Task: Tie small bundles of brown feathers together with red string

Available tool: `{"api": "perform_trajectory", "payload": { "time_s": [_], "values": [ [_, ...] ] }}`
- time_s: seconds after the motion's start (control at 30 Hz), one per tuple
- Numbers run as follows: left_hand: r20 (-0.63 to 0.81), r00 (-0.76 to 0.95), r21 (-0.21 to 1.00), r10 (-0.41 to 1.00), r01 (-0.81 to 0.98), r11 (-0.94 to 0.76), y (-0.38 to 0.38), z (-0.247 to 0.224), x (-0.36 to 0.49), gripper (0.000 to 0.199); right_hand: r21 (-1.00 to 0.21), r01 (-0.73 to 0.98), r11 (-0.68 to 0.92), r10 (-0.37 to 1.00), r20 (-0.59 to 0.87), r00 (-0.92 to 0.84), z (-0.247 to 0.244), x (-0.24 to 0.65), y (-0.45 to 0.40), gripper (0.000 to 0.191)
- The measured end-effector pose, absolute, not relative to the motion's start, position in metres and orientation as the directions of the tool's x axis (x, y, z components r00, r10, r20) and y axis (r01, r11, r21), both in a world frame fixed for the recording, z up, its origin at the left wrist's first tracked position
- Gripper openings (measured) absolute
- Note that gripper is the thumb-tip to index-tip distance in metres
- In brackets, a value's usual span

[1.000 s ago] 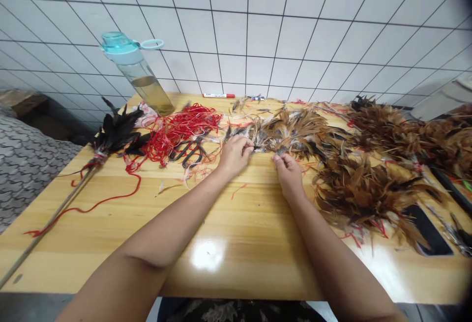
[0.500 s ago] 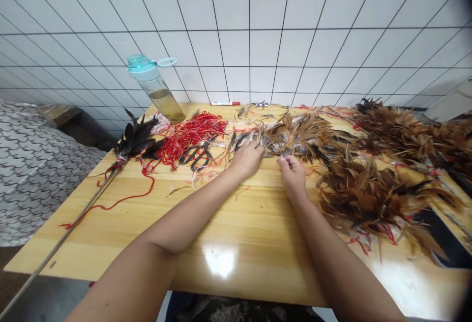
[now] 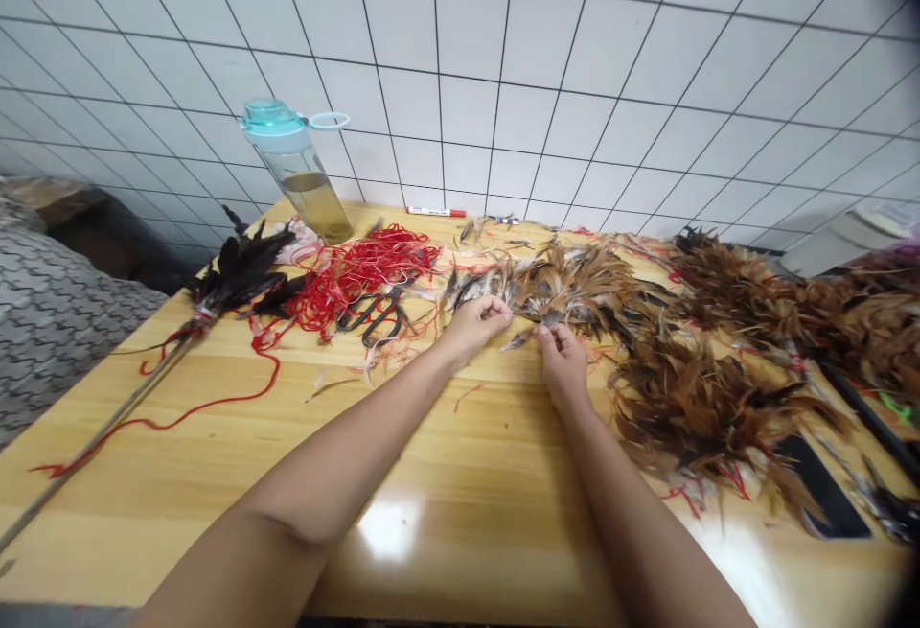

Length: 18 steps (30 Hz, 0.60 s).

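Observation:
My right hand pinches a small feather between thumb and fingertips, its pale tip pointing left over the wood. Just left of it, my left hand is closed in a pinch, and whatever is in its fingertips is too small to make out. Right behind both hands lies a loose pile of brown and grey feathers. Black-handled scissors rest left of my left hand, beside a tangle of red string.
A water bottle stands at the back left. A stick with black feathers tied on crosses the table's left side. Bound brown feather bunches and a phone lie at right. A marker lies by the wall.
My left hand has lifted back from the feather pile, its fingers now pinched. The feather in my right hand now shows clear of the pile. The view has tilted and shifted slightly.

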State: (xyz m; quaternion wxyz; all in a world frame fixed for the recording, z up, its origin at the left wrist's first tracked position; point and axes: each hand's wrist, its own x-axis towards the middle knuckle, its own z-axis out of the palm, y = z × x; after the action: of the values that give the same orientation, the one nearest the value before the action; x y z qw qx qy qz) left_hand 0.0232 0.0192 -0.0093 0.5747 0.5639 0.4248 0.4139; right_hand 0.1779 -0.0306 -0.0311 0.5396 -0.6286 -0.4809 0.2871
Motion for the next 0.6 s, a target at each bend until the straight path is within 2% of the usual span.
{"api": "perform_trajectory", "payload": {
  "time_s": [0.1,0.3,0.4,0.6],
  "values": [
    [-0.002,0.295,1.0,0.956,0.016,-0.002,0.018,-0.01,0.03,0.018,-0.944,0.326,0.047,0.907,0.177,0.382,-0.033,0.175,-0.026,0.029],
    [0.097,0.291,0.942,0.952,0.281,-0.182,0.017,-0.005,0.036,0.006,-0.891,0.451,0.047,0.908,0.226,0.352,-0.034,0.171,-0.022,0.03],
    [0.154,0.286,0.918,0.946,0.313,-0.244,0.017,-0.005,0.036,0.006,-0.871,0.49,0.042,0.909,0.237,0.343,-0.034,0.171,-0.022,0.031],
    [0.356,0.317,0.814,0.879,0.357,-0.459,0.012,-0.012,0.04,0.008,-0.866,0.495,0.065,0.884,0.28,0.374,-0.037,0.172,-0.022,0.027]
  ]
}}
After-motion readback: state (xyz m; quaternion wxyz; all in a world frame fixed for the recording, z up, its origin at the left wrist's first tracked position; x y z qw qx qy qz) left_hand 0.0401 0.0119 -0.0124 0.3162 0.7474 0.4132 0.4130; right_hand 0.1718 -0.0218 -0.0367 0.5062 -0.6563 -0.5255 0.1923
